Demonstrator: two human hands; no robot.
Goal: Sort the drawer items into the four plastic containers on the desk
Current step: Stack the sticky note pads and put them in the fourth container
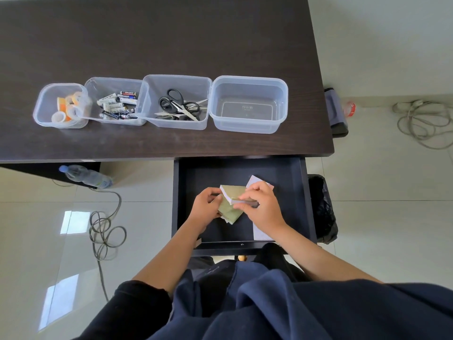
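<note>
Lap: dark blue clothing (pixel 257 303) filled the bottom of the view, both bare forearms reaching forward from it.
Drawer: pulled out below the tabletop edge, its dark floor (pixel 208 177) mostly bare apart from the paper pads.
Left hand (pixel 204 208): grip curled round the left edge of a greenish note pad (pixel 231 207), holding it over the drawer.
Right hand (pixel 261 206): grip pinching a second pad (pixel 235 192) by its near edge, laid over the first.
Loose paper: a pale pinkish sheet (pixel 256 180) showed behind the right hand; another pale strip (pixel 261 231) lay on the drawer floor near the right wrist.
Tabletop (pixel 171 33): four clear containers stood in a row, close together.
Container one (pixel 61 105): tape rolls.
Container two (pixel 114 101): batteries.
Container three (pixel 175 101): scissors.
Container four (pixel 248 104): nothing in it, directly beyond the drawer.
Step in hand: gathering the pads into one stack, it seemed; three kinds looked already sorted, paper goods left.
Next move: likely squaring the stack, taking up the loose sheets, then lifting clear of the drawer front and tabletop edge into the fourth container.
Caution: thin sheets could slip from a loose pinch.
</note>
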